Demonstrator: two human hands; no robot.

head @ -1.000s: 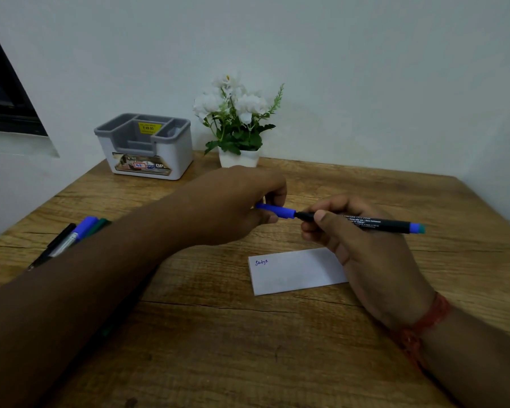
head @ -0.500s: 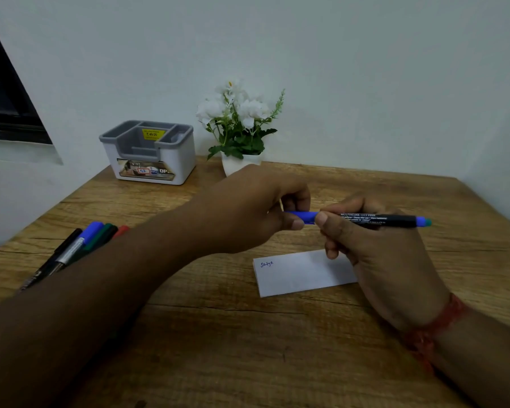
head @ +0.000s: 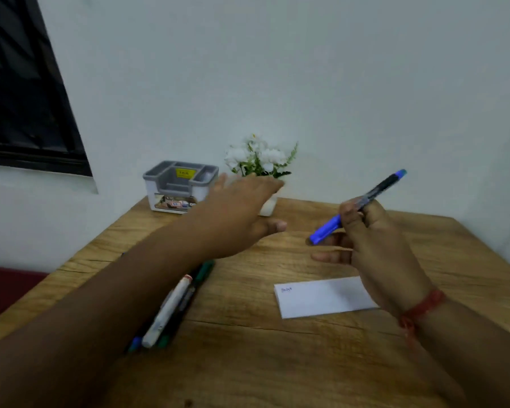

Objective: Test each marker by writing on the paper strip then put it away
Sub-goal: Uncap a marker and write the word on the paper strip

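At the right of the frame we see the right hand (head: 374,245) gripping a capped blue marker (head: 357,207), tilted with its cap pointing down-left, above the paper strip (head: 324,298) on the wooden table (head: 248,363). The left hand (head: 239,216) is at centre, fingers spread and holding nothing, in front of the grey organiser (head: 180,187) and flower pot (head: 259,160). More markers (head: 171,307) lie lower left of centre (partly under the forearm).

right hand (head: 374,245) gripping capped blue marker (head: 357,207), tilted, cap end down-left. left hand (head: 242,213) flat-fingered, held above table (head: 248,363) twd grey organizer (head: 180,187). paper strip (head: 324,297) flat on table, small writing at left end. other markers (head: 171,307) bundled under left forearm.
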